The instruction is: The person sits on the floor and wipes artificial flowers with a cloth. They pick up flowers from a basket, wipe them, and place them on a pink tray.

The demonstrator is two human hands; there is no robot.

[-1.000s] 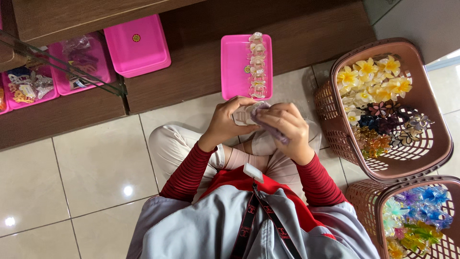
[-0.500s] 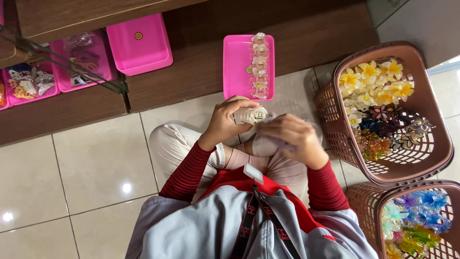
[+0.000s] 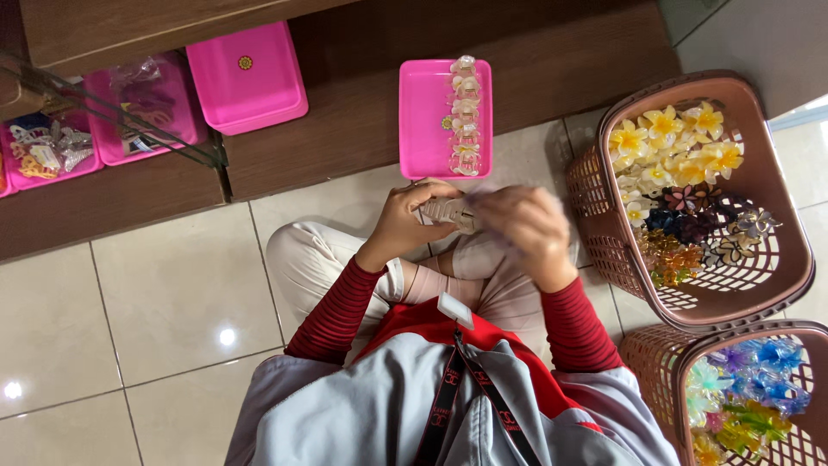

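Your left hand grips a pale hair claw clip; your blurred right hand touches it, fingers' grip indeterminate. Pink tray lies beyond.

A pale beige hair claw clip lay roughly level near the middle of the frame, gripped at its left end by the left hand and touched at its right end by the blurred right hand.

Glossy plastic tray; glossy floor tiles.
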